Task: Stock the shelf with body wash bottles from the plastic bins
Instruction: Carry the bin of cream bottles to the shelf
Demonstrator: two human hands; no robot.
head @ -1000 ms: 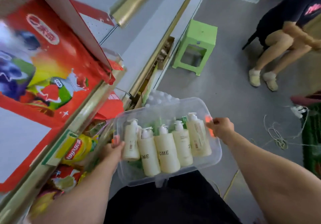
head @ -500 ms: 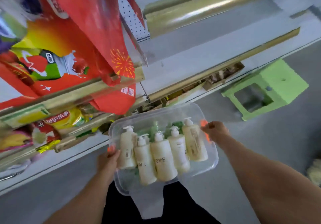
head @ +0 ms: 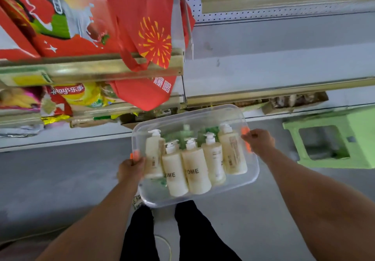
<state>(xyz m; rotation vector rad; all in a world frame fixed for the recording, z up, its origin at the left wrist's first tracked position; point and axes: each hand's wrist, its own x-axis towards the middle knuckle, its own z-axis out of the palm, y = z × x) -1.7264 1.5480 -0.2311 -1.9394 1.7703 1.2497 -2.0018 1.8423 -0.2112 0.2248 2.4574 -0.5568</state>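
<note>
Head: left grip [head: 130, 168], bin [head: 243, 183], right grip [head: 258, 142].

Green bottles [head: 211, 130] in the bin [head: 253, 176] are blurred, mostly hidden.

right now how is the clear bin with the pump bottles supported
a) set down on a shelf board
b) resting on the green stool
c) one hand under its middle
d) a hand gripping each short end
D: the left hand grips one short end of the clear bin and the right hand grips the other, so the bin is carried in front of the shelf, not set on it.
</note>
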